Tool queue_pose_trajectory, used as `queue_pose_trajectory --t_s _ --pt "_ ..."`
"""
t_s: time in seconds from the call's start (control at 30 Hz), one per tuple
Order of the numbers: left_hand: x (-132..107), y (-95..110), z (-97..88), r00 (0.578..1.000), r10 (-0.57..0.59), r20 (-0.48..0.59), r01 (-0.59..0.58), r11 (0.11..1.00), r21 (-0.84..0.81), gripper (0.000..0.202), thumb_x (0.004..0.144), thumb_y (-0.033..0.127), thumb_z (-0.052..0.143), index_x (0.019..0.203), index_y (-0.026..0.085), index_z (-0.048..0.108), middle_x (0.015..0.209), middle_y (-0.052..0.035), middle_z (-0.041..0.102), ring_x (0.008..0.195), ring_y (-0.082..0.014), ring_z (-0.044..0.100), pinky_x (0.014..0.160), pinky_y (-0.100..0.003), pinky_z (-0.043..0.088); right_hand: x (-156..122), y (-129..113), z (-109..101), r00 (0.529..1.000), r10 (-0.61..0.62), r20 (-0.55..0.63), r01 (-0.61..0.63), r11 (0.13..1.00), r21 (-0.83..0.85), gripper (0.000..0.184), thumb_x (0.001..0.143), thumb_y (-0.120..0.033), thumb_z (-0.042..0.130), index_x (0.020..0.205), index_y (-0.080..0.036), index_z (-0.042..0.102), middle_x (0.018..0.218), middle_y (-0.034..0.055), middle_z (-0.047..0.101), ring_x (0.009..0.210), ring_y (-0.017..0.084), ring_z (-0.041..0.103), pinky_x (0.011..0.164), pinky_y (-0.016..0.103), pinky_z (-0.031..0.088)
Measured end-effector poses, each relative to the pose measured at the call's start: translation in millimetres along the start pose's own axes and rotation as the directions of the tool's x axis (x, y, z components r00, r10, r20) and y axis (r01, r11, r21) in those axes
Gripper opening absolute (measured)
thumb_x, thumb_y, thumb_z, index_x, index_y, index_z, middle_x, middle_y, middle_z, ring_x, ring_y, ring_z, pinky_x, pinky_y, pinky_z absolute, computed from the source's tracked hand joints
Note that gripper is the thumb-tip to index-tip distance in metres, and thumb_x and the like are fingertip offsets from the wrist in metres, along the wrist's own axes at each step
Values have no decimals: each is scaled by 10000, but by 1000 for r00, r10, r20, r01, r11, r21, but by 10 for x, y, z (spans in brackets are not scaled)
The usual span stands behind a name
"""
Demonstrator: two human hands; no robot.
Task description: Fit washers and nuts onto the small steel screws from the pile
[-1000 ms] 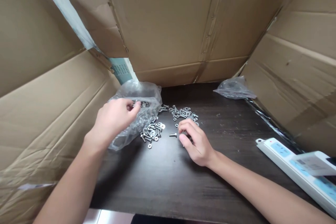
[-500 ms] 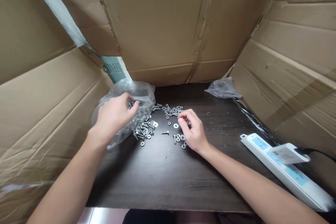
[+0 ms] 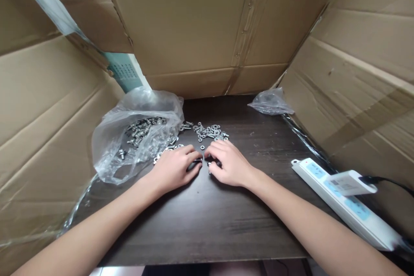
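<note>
Two hands meet over loose screws and washers on a dark table, walled in by cardboard.

At far left an open plastic bag (image 3: 136, 138) lies on the table (image 3: 207, 224), holding a heap of metal screws. Just right of it the left hand (image 3: 174, 168) rests palm down, fingers curled, its fingertips pinching a small dark screw (image 3: 197, 161). The right hand (image 3: 226, 164) faces it, nearly touching, fingers bent over small parts; what it grips cannot be told. Beyond both hands lies a scatter of washers and nuts (image 3: 210, 131). Further right sit a crumpled smaller bag (image 3: 270, 102) and a white power strip (image 3: 343, 200).
</note>
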State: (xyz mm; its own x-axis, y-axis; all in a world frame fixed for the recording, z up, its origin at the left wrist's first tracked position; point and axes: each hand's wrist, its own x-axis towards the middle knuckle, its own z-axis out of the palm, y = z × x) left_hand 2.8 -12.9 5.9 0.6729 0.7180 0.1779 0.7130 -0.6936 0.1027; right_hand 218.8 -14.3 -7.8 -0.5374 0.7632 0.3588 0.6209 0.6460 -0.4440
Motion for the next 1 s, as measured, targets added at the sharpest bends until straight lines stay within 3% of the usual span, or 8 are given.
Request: queue_pose_trajectory --t_s 0.13,0.3,0.5,0.6,0.73,0.83,1.0 --pt "-6 16 49 1000 6 -24 -6 1000 10 170 988 288 533 1013 209 681 899 -42 693 831 -227 683 615 -290 462 -9 -45 26 999 -18 30 21 996 -81 86 784 -129 560 819 -186 613 816 42 633 781 211 502 765 361 372" --pt "-1 34 107 989 14 -149 -28 995 -94 107 923 242 554 992 186 614 838 -38 669 775 -220 638 695 -324 477 -4 -50 69 1000 -5 7 6 989 -145 127 908 -168 535 824 -179 630 801 58 650 795 220 512 771 359 363" --pt "8 -2 141 974 53 -221 -95 979 -181 118 902 186 527 998 176 595 837 -42 667 757 -208 600 704 -325 453 1 -7 115 984 103 -146 -102 995 11 153 903 -125 509 908 -187 650 867 43 723 835 213 581 807 347 386" --pt "20 -36 151 973 73 -219 -114 978 -177 163 943 194 516 1072 179 615 873 -47 693 784 -212 605 730 -333 454 -5 4 89 976 153 -156 -149 988 39 180 847 -109 505 911 -190 652 828 32 714 834 212 595 812 347 388" --pt "31 -62 163 979 88 -185 -118 981 -157 284 979 201 502 1238 183 615 936 -59 707 825 -217 617 757 -342 463 -18 -39 -2 979 193 -61 -198 976 -94 194 862 -130 469 817 -189 649 745 39 668 749 204 564 786 353 373" --pt "32 -66 171 979 107 -176 -127 986 -104 301 1003 207 491 1273 188 623 975 -66 704 841 -220 613 752 -344 453 -35 -121 -93 985 160 69 -146 973 -177 112 792 -141 543 808 -188 642 743 33 658 750 207 544 758 348 353" --pt "25 -58 187 974 160 -159 -168 985 -34 338 1019 178 463 1319 207 616 1003 -66 682 846 -216 583 747 -345 430 -46 -188 -206 974 131 183 -90 971 -219 151 781 -140 571 908 -174 643 922 60 666 863 219 550 789 348 362"
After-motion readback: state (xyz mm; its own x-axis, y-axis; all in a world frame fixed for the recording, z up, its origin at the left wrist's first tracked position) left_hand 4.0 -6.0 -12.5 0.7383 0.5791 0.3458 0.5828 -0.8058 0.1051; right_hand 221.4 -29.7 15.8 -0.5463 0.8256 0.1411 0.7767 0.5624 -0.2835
